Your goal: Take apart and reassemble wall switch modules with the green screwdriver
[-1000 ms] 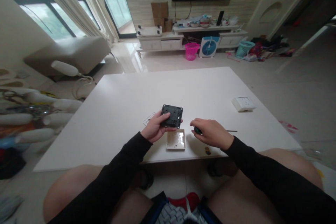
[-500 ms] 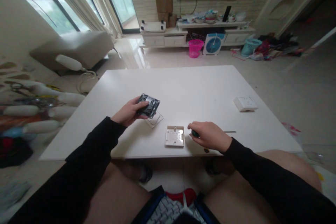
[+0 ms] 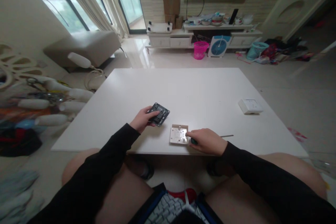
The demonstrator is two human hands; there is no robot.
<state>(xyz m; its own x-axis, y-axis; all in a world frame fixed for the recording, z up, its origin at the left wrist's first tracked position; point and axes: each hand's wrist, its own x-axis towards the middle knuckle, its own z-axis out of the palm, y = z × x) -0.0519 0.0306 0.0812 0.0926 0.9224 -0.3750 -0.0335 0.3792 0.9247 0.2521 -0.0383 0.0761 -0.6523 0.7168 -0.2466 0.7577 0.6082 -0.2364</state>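
My left hand is closed on a square black-backed electrical panel, like the back of a wall switch or socket, thumb on top, held above the table. Just right of it, a shallow white back box lies on the table, open side up. My right hand grips a screwdriver by its dark green handle; the thin shaft sticks out to the right beyond the hand. The right index finger touches or nearly touches the box's right rim.
A white socket mounted on a box stands at the right of the white table. Beyond the table are a pink basket, a blue fan and a low cabinet. Clutter lies on the left.
My left hand has lowered the panel toward the back box, and a white plate seen beneath it before is out of sight. My right hand has come up to the box's rim. The view has shifted.
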